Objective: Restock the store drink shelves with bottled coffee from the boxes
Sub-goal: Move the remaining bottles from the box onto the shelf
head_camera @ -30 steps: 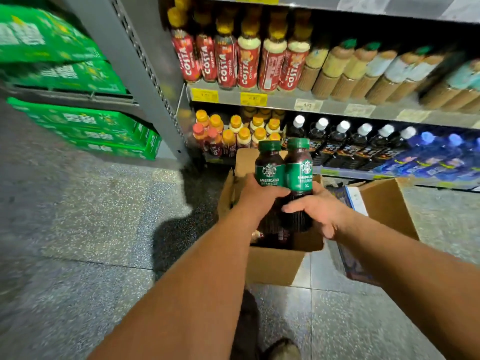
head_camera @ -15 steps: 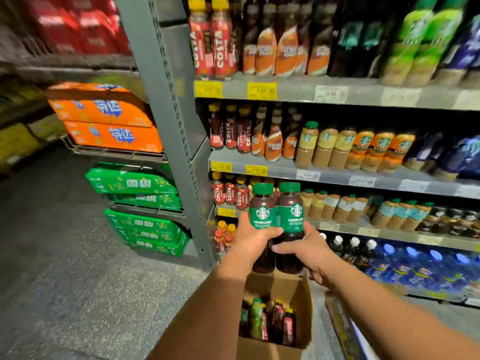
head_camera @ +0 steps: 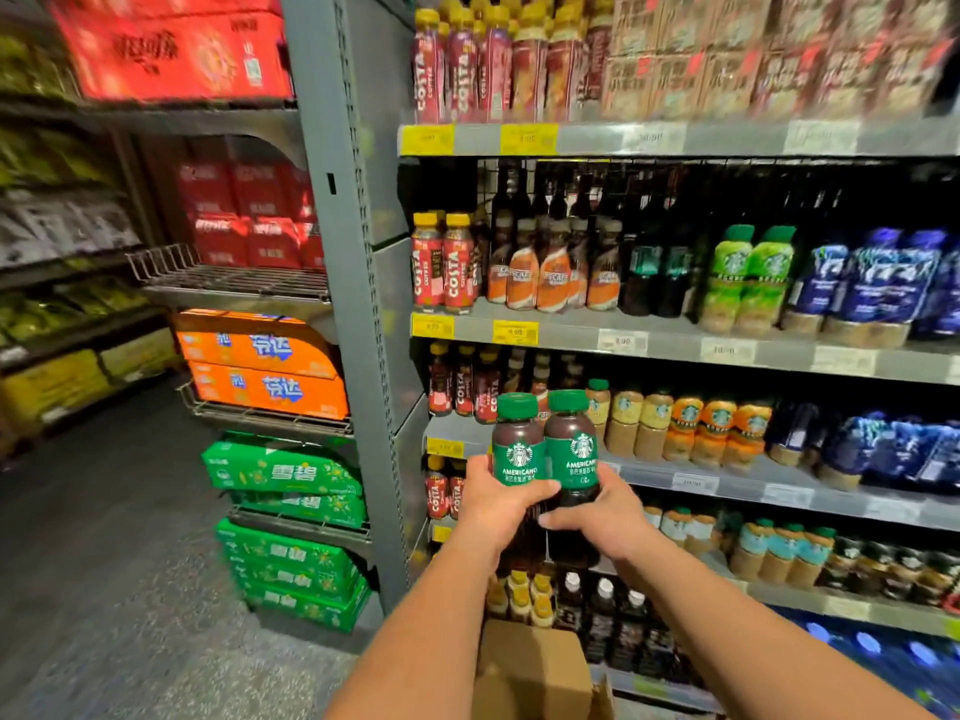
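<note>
Grip of left hand [head_camera: 498, 504] clamped on left coffee bottle [head_camera: 518, 449], right hand [head_camera: 605, 517] on right coffee bottle [head_camera: 571, 446], above cardboard box [head_camera: 530, 662].

Floor [head_camera: 104, 615]: grey speckled stone, dimmer towards the left.
Shelves [head_camera: 737, 140]: grey metal tiers at right, with price tags [head_camera: 527, 139] on the front edges.
Post [head_camera: 343, 304]: grey perforated upright at the shelves' left end.
Racks [head_camera: 228, 275]: wire, left of the post, one above another.
Light: bright on the shelves, dark far left.
</note>
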A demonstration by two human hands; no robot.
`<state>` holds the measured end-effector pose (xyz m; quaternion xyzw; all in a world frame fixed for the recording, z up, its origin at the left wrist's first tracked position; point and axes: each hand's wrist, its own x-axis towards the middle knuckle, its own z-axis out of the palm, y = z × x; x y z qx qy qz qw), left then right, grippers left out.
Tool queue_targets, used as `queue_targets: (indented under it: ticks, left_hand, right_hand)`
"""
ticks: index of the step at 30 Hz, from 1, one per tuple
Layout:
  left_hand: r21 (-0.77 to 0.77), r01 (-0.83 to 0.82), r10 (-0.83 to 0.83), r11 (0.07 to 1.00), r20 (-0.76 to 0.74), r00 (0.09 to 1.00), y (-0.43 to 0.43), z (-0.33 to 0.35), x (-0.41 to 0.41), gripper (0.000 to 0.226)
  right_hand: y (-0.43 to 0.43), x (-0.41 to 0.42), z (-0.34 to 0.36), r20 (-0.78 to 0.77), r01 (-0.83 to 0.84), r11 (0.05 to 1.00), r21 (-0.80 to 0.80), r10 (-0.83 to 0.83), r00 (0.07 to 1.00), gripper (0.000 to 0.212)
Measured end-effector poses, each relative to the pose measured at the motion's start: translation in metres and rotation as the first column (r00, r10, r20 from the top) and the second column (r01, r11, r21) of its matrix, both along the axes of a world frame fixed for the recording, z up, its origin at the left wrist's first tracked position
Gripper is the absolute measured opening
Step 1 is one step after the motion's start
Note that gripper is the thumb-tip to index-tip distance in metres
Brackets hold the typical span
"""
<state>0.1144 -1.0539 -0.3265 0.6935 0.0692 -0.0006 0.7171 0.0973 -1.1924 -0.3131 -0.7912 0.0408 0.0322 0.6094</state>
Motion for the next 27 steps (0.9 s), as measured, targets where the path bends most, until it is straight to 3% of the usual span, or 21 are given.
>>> queue_targets:
  ticks: [6, 9, 17, 27]
  left_hand:
    - [0.009, -0.003, 0.002, 1.000, 0.082, 0.997, -0.002, 0.043, 0.024, 0.051]
    - [0.028, 0.031, -0.034, 0.999, 0.122, 0.992, -0.011, 0.065, 0.049, 0.051]
    - [0.021, 0.083, -0.085, 0.996, 0.232, 0.969, -0.036, 0.112, 0.133, 0.052]
    - [0.117, 0.158, -0.185, 0.980, 0.269, 0.945, -0.075, 0.161, 0.231, 0.051]
  right_hand:
    - [0.001, 0.023, 0.037, 0.033, 0.033, 0.999, -0.001, -0.033, 0.999, 0.061]
    - [-0.007, 0.043, 0.059, 0.078, 0.069, 0.997, -0.024, -0.067, 0.995, 0.054]
    - [-0.032, 0.133, 0.100, 0.143, 0.197, 0.977, -0.086, -0.183, 0.973, 0.062]
    - [-0.059, 0.211, 0.141, 0.191, 0.335, 0.941, 0.040, -0.336, 0.922, 0.056]
